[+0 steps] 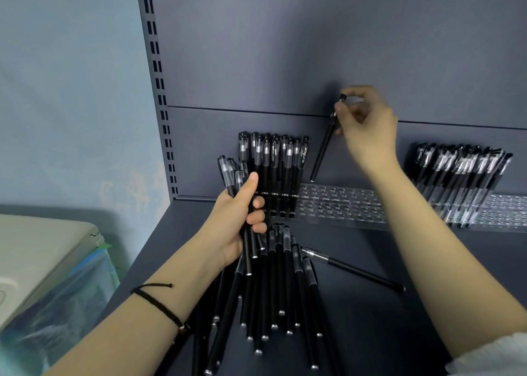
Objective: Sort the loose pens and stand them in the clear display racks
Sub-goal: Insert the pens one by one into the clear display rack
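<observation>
Pinching a black pen [324, 147] by its cap, the right hand [368, 130] dangles it above empty holes in the clear rack [342, 204], ready to slot, while the left hand [239, 221] clutches spare pens [228, 170].

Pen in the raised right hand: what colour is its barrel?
Black; the head view shows the pen pinched by the right hand above the clear rack.

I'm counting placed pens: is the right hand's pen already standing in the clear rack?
No, the right hand pinches the pen tilted in the air, its lower end above the clear rack.
</observation>
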### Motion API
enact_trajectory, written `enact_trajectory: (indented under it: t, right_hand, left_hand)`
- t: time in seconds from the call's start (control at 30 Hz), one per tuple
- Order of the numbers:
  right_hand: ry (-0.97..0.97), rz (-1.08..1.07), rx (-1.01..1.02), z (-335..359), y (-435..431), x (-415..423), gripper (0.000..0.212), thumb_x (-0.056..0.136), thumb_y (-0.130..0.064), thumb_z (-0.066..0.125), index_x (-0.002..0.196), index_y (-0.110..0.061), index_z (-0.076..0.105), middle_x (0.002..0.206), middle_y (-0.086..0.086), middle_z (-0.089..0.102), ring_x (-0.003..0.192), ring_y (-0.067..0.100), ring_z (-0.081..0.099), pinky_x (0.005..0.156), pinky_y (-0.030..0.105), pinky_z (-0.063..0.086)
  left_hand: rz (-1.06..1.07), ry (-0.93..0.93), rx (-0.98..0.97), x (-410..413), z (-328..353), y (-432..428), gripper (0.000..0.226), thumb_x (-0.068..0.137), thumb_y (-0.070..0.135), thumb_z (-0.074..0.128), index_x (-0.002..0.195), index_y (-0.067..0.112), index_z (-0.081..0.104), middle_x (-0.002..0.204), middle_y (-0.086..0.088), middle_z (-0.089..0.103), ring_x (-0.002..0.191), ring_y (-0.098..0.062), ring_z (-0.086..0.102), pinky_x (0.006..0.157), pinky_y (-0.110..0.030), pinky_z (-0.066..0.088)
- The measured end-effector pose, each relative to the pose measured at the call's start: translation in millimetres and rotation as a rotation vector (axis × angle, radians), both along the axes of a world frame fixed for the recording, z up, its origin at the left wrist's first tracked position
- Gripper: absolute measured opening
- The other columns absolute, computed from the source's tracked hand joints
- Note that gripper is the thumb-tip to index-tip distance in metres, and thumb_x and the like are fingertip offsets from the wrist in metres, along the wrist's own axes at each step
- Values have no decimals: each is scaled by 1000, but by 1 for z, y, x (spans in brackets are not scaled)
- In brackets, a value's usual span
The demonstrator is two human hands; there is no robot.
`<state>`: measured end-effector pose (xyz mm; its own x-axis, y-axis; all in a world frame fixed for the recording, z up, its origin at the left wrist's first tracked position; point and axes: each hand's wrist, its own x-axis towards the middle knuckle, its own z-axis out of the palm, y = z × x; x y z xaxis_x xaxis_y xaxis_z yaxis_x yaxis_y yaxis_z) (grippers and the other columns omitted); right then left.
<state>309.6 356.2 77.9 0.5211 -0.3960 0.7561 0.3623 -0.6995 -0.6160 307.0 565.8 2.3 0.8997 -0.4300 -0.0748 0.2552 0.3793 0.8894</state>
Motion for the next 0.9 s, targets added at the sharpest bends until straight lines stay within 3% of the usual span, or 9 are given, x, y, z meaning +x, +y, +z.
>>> enact_trajectory:
  t: [0.13, 0.4, 0.53, 0.63, 0.7, 0.77, 0.83, 0.9]
  right_hand:
    - [24, -20, -40, -8, 1, 7, 15, 94, -18, 59, 107, -24, 59, 70, -11, 62, 61, 18, 63, 65, 27, 50]
    - [102, -18, -96, -18, 5, 11, 15, 93, -21, 60, 107, -24, 59, 79, -4, 67, 69, 23, 65, 73, 41, 55]
    - [259, 30, -161, -22, 5, 12, 4, 91, -25, 63, 91, -21, 64, 72, -8, 68, 60, 4, 63, 69, 27, 52]
    - [327, 70, -120, -23, 9, 10, 26, 97, -33, 55, 88, -18, 73, 63, -10, 66, 54, -3, 59, 58, 14, 44]
    - [311, 84, -71, -19, 11, 7, 30, 99, -35, 49, 86, -23, 74, 68, 2, 69, 50, 0, 57, 54, 14, 42]
    - [267, 67, -84, -16, 13, 5, 31, 100, -36, 48, 81, -29, 71, 74, 19, 68, 52, 11, 55, 55, 23, 41]
    - [184, 52, -92, -13, 18, 3, 31, 99, -34, 50, 79, -26, 72, 78, 16, 70, 61, 18, 56, 62, 29, 41]
    - [128, 96, -91, -5, 29, -2, 30, 97, -33, 54, 81, -20, 74, 72, 0, 68, 61, 4, 55, 62, 23, 39]
  left_hand:
    - [-8, 23, 0, 1, -1, -1, 25, 98, 30, 56, 81, 19, 41, 57, 5, 37, 40, -5, 27, 36, -17, 28]
    - [-17, 0, 8, 0, 1, 2, 24, 95, 30, 60, 81, 18, 44, 59, 4, 48, 39, -5, 33, 37, -17, 31]
    - [-40, -49, 49, -3, 2, 2, 19, 90, 32, 65, 86, 17, 54, 62, 6, 57, 45, -5, 45, 40, -17, 37]
    - [-48, -59, 62, -5, 4, 3, 23, 88, 33, 67, 97, 12, 62, 66, 6, 64, 50, -5, 53, 43, -16, 41]
    - [-40, -52, 67, -6, 5, 2, 26, 87, 34, 67, 97, 10, 67, 68, 6, 67, 51, -5, 56, 45, -16, 44]
    - [-25, -51, 76, -6, 4, 2, 26, 86, 36, 67, 94, 11, 71, 71, 5, 70, 51, -5, 56, 46, -17, 45]
    - [-23, -59, 80, -6, 4, 2, 26, 87, 37, 67, 94, 13, 72, 72, 5, 70, 51, -5, 55, 46, -17, 44]
    - [-32, -66, 79, -6, 4, 2, 26, 87, 39, 66, 96, 15, 72, 71, 5, 70, 50, -5, 54, 46, -17, 44]
